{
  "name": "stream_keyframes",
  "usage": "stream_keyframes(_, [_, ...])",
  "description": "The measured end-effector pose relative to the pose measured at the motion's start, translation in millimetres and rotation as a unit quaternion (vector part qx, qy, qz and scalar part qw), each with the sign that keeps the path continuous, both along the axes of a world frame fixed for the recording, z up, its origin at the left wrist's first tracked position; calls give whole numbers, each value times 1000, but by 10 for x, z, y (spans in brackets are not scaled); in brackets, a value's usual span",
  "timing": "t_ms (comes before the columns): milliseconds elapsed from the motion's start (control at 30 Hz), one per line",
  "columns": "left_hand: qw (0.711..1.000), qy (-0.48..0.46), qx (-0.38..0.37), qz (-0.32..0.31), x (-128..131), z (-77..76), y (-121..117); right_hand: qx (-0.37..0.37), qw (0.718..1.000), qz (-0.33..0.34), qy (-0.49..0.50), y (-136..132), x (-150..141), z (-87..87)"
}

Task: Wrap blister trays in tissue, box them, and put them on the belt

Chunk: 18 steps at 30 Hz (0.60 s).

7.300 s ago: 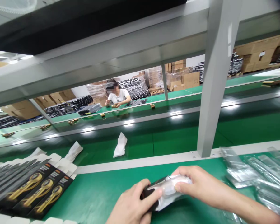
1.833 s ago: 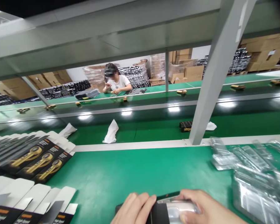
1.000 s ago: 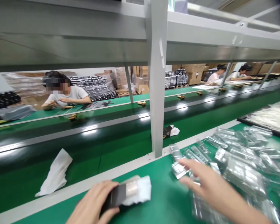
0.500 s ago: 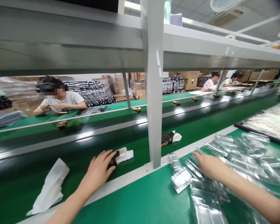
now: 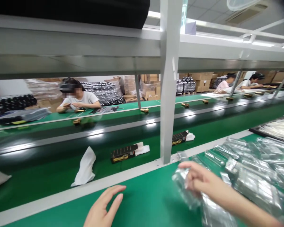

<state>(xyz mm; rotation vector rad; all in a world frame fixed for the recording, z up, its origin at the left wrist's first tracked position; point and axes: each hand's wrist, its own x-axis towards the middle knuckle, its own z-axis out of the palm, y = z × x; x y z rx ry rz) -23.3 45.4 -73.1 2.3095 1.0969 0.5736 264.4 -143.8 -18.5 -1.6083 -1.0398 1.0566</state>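
From the head camera, my left hand [image 5: 104, 206] lies low over the green bench top [image 5: 146, 201], palm down, fingers straight and loosely spread, gripping nothing. My right hand [image 5: 200, 183] reaches in from the right with the forearm angled across the bench, fingers curled around a clear plastic blister tray [image 5: 186, 186], lifted at the near edge of the heap of clear trays [image 5: 251, 167]. Beyond the white rail, a black and gold box [image 5: 123, 154] lies on the conveyor belt [image 5: 61, 164], well apart from both hands.
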Motion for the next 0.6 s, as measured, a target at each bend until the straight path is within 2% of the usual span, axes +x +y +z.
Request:
stream_keyframes(67, [999,-30,-32,21,15,-50,-149,14,996,49,71,92,-409,-204])
stream_keyframes(133, [996,-64,-46,37,25,-134,-274,0,995,73,66,178,-705,-433])
stream_keyframes(200, [994,-89,-50,39,17,-224,-373,-3,996,88,28,223,-852,-595])
stream_keyframes(300, [993,-104,-55,24,-11,-310,-454,39,988,112,-100,206,-821,-664])
stream_keyframes(367, [992,-105,-64,20,-21,-319,-466,53,970,106,-214,152,-702,-654])
stream_keyframes(467, [992,-101,-75,24,-16,-301,-460,73,929,50,-359,35,-525,-643])
stream_keyframes(533, [992,-100,-78,22,-7,-295,-461,125,890,17,-439,-44,-469,-642])
stream_keyframes(600, [991,-103,-79,19,-1,-301,-469,163,849,16,-502,-98,-482,-654])
